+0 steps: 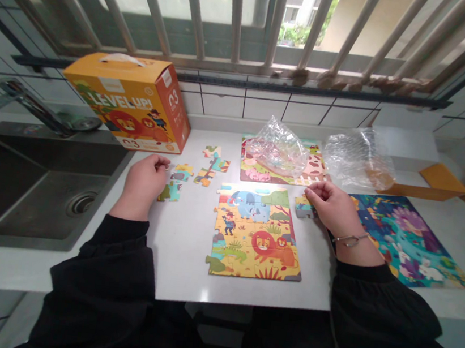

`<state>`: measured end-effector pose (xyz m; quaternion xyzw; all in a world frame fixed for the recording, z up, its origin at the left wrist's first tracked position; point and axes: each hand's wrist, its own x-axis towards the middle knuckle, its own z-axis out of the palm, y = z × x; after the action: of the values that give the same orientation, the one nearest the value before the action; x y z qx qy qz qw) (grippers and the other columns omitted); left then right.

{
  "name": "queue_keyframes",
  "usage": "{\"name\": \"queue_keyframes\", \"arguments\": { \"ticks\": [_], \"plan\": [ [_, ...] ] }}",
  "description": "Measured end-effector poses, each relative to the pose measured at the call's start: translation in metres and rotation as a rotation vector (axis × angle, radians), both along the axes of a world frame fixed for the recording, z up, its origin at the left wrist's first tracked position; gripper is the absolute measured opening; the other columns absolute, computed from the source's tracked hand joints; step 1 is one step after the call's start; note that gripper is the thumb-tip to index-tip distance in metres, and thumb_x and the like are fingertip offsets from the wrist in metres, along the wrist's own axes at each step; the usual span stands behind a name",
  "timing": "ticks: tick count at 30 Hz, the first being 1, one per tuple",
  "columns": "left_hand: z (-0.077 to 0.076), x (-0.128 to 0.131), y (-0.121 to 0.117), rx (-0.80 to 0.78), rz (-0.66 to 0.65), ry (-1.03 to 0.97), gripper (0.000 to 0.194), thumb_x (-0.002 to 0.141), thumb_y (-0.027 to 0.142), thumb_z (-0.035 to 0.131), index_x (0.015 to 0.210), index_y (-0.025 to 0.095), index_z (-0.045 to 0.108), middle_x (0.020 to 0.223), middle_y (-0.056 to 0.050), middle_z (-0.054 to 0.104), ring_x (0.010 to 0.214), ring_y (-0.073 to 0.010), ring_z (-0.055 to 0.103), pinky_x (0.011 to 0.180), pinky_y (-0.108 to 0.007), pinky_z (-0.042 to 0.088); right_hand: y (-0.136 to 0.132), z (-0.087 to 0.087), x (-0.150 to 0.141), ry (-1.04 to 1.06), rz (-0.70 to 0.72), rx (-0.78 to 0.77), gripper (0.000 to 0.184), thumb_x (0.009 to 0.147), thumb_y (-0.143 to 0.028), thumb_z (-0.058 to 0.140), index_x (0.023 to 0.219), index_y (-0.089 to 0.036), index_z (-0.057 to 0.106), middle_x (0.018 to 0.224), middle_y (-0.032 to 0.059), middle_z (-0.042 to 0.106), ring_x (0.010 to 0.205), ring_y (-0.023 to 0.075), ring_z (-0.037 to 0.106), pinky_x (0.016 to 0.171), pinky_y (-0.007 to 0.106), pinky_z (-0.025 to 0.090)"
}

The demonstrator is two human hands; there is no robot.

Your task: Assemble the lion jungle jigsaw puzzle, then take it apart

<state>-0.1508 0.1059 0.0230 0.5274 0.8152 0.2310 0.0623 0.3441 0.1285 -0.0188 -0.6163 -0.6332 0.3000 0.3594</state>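
Note:
An animal jigsaw puzzle (245,238) lies on the white counter between my hands, with elephants, lions and a crocodile joined in one picture. Its left edge is uneven, with tabs sticking out. My right hand (333,207) is closed in a pinch on a puzzle piece (305,211) just right of the picture. To the left, my left hand (146,180) has its fingers curled together; whatever they may hold is hidden. Beside those fingers lie loose puzzle pieces (175,181), and several more pieces (211,168) lie a little farther right.
An orange puzzle box (130,106) stands at the back left, beside a dark sink (20,186). Behind the jigsaw, crumpled clear plastic (281,149) covers part of a farm puzzle (254,171). More plastic (359,156), an open box (423,190) and a rabbit puzzle (416,244) are at right.

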Motion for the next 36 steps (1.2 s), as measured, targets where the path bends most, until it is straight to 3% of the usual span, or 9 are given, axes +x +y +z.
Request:
{"name": "queue_keyframes", "arguments": {
  "ticks": [25,27,30,33,36],
  "plan": [
    [-0.007,0.006,0.002,-0.016,-0.069,-0.003,0.021,0.102,0.024,0.063,0.112,0.024,0.081,0.113,-0.01,0.087,0.108,-0.031,0.083,0.097,-0.04,0.062,-0.003,0.001,0.0,-0.097,0.011,0.01,0.031,0.09,-0.055,0.077,0.096,-0.025,0.077,0.084,0.0053,0.08,0.068,0.0212,0.065,0.059,0.034,0.044],
    [-0.008,0.012,0.001,0.012,-0.133,0.016,0.021,0.1,0.023,0.063,0.111,0.024,0.081,0.115,-0.01,0.087,0.112,-0.0312,0.082,0.103,-0.042,0.062,-0.003,0.001,-0.001,-0.094,0.008,0.003,0.031,0.089,-0.055,0.076,0.096,-0.025,0.077,0.084,0.0056,0.08,0.068,0.0214,0.065,0.059,0.034,0.044],
    [-0.012,0.024,0.0,0.081,-0.389,0.063,0.025,0.099,0.027,0.066,0.118,0.02,0.081,0.131,-0.015,0.085,0.129,-0.0333,0.077,0.12,-0.047,0.056,-0.003,0.002,-0.002,-0.105,0.002,0.003,0.032,0.088,-0.055,0.076,0.095,-0.024,0.077,0.084,0.0063,0.08,0.069,0.0221,0.066,0.061,0.035,0.044],
    [-0.02,0.036,0.0,0.081,-0.647,0.093,0.045,0.101,0.032,0.065,0.142,0.017,0.075,0.158,-0.019,0.073,0.153,-0.035,0.063,0.134,-0.053,0.044,-0.003,0.003,-0.002,-0.126,-0.001,0.004,0.033,0.088,-0.056,0.075,0.095,-0.023,0.078,0.084,0.0066,0.079,0.069,0.0219,0.065,0.061,0.035,0.044],
    [-0.027,0.04,0.002,-0.012,-0.72,0.142,0.061,0.1,0.027,0.06,0.16,0.014,0.064,0.17,-0.02,0.064,0.165,-0.0372,0.05,0.139,-0.058,0.037,-0.003,0.004,-0.003,-0.151,-0.002,0.008,0.035,0.087,-0.056,0.075,0.095,-0.022,0.078,0.082,0.0064,0.078,0.068,0.0211,0.064,0.061,0.034,0.043]
  ]
}}
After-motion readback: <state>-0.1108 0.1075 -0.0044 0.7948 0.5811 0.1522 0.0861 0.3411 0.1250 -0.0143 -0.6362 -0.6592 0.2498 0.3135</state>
